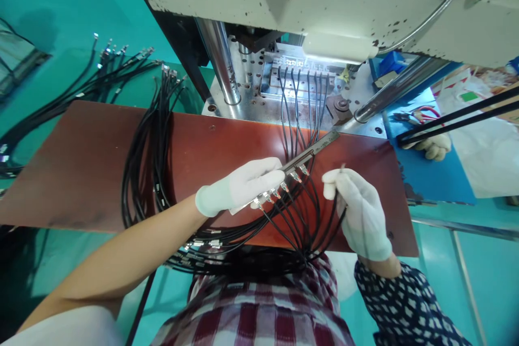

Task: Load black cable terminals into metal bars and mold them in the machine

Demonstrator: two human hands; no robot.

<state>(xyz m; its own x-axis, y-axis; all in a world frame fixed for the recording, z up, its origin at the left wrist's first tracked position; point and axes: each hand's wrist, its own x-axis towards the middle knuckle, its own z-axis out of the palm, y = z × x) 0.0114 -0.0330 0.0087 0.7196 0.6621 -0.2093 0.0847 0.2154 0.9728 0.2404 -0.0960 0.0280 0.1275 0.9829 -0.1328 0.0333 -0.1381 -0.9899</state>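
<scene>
My gloved left hand is closed around the lower end of a long metal bar, held slanting over the board. Several cable connectors sit in a row along the bar's near edge, with black cables trailing from them. To the right, my gloved right hand pinches the end of one black cable, its tip poking up past the fingers. That end is apart from the bar. More black cables lie in a bundle at the board's front edge, near my lap.
A press with a metal die stands ahead, several cables running out of it. Steel posts flank it. A reddish-brown board carries a cable bundle at left. Pliers and a glove lie at right.
</scene>
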